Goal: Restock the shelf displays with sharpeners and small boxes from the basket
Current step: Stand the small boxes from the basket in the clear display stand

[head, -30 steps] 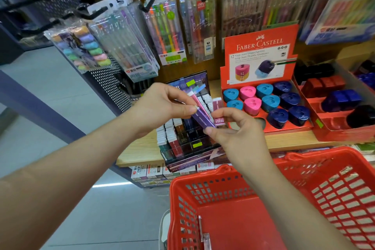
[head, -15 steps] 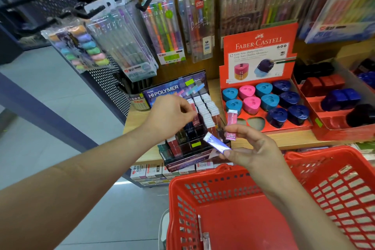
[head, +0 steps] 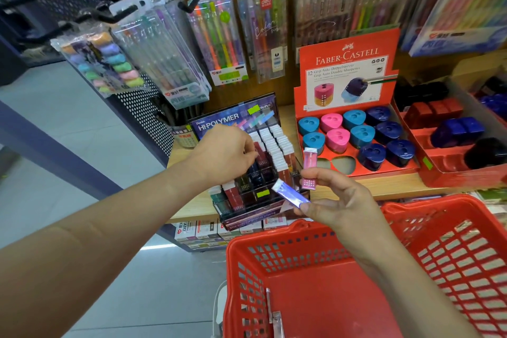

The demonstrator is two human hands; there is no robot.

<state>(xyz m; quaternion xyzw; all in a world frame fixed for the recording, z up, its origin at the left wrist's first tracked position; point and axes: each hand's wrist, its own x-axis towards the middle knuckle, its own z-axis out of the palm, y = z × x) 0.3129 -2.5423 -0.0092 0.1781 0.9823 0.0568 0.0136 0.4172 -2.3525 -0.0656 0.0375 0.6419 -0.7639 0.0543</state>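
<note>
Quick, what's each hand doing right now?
Left hand: pinching a dark red box in the display rack.
Right hand: holding a pink box and a purple box.

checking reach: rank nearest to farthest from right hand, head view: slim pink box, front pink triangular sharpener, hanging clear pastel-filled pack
1. slim pink box, held in right hand
2. front pink triangular sharpener, shelf just beyond
3. hanging clear pastel-filled pack, far upper left

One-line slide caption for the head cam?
Left hand sets a dark red box into the Hi-Polymer display; right hand holds a pink box and a purple box above the red basket.
</note>
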